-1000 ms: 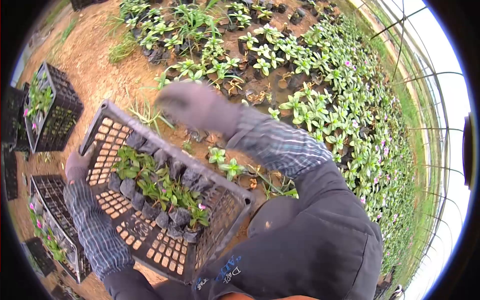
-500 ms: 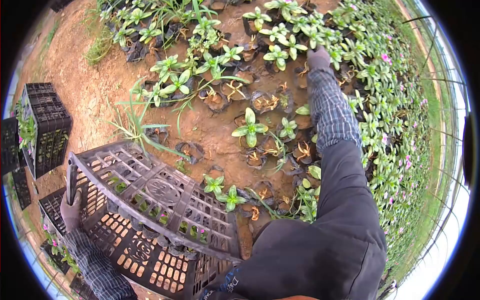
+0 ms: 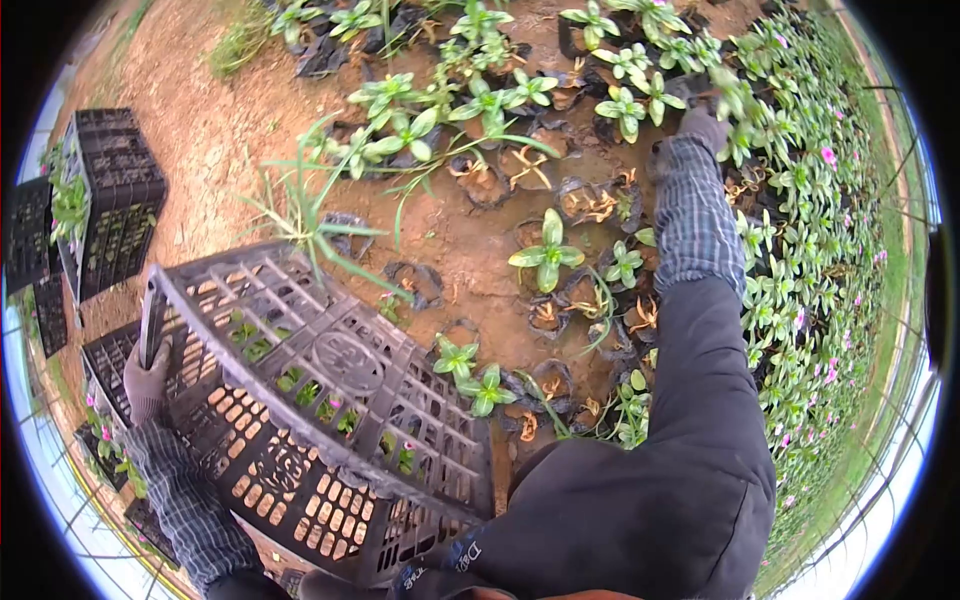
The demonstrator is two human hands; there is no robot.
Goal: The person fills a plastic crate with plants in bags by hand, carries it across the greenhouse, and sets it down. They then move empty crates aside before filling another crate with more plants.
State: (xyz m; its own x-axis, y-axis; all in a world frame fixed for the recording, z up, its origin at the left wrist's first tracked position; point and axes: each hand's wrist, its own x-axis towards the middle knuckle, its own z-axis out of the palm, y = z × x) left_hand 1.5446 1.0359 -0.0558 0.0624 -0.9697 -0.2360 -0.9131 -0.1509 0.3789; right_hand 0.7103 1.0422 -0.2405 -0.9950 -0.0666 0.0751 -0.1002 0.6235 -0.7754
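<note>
While my left hand (image 3: 147, 378) grips the crate (image 3: 330, 400), my right hand (image 3: 703, 128) reaches into the seedlings (image 3: 640, 100).

My left fingers wrap tight around the crate's corner rim, holding it tilted at my left side, with small potted plants (image 3: 300, 385) showing through its slats. My gloved right hand is far out among the green seedlings; whether its fingers pinch anything I cannot tell. More crates (image 3: 105, 200) stand on the soil (image 3: 215, 140) to the left.

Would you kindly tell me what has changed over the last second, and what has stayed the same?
The right hand, earlier raised over the crate, has stretched out to the potted seedlings at the far side of the bed. The crate, once open-side up, now shows its lattice side. The left hand keeps gripping the crate's rim.
</note>
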